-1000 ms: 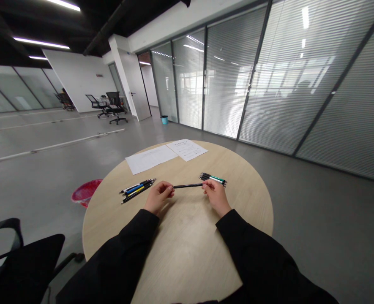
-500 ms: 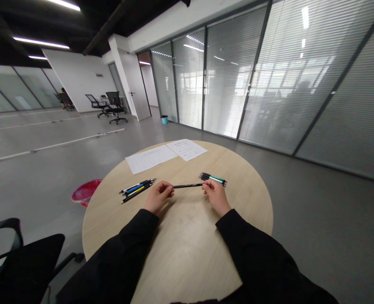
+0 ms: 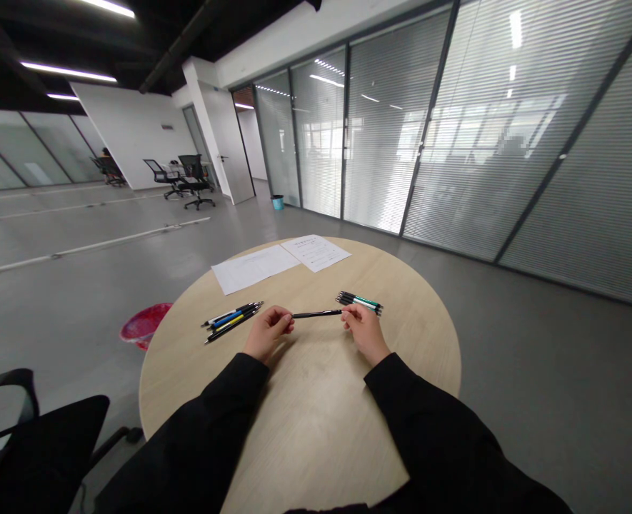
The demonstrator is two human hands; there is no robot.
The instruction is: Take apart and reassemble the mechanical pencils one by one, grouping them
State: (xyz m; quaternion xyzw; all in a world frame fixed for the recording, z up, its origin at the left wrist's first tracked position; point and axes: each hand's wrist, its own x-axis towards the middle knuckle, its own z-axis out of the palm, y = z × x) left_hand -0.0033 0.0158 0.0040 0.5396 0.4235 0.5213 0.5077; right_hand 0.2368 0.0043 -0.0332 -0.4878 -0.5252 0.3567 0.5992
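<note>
A slim black pen is stretched level between my two hands, above the round wooden table. My left hand pinches its left end, and my right hand pinches the right end; the fingertips hide both ends. Left of my left hand lies a group of several pens, with black, blue, yellow and white barrels. Just behind my right hand is a second group of pens, green, black and white, partly covered by the hand.
Two printed paper sheets lie at the table's far edge. A red basin is on the floor to the left, and a black chair stands at the near left. Glass partitions with blinds run behind the table.
The black pen has turned slightly about its length: pale lettering on its barrel no longer shows, and a shine appears instead. Both hands keep their places.
</note>
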